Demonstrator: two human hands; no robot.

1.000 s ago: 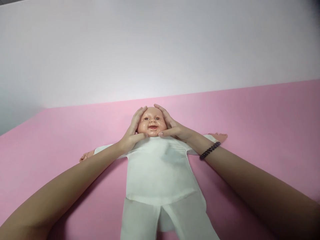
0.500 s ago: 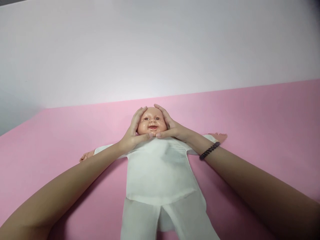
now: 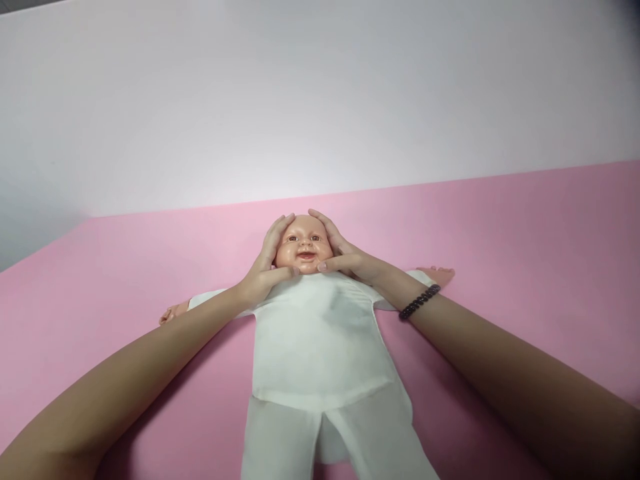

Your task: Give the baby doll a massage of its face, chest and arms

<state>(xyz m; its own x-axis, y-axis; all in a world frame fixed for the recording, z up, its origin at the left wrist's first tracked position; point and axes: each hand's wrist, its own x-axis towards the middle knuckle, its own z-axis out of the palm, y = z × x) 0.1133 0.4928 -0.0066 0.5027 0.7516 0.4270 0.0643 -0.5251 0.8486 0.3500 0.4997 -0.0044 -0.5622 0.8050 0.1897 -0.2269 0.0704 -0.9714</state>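
Note:
A baby doll (image 3: 320, 340) in a white cloth outfit lies on its back with its arms spread sideways and its head away from me. My left hand (image 3: 265, 267) cups the left side of the doll's head (image 3: 304, 245), fingers along the temple and thumb by the chin. On the opposite side my right hand (image 3: 350, 255) wraps the head in the same way, its thumb at the jaw. The doll's ears and the back of its head are hidden. A dark coiled band (image 3: 419, 302) circles my right wrist.
Beneath the doll spreads a pink surface (image 3: 525, 247). Behind it rises a plain white wall (image 3: 320, 100). The doll's small hands (image 3: 174, 312) reach out past my forearms on both sides, and its legs run off the bottom edge of the view.
Both thumbs have drawn slightly apart under the chin, the left one to the left and the right one up and to the right. The doll stays where it was.

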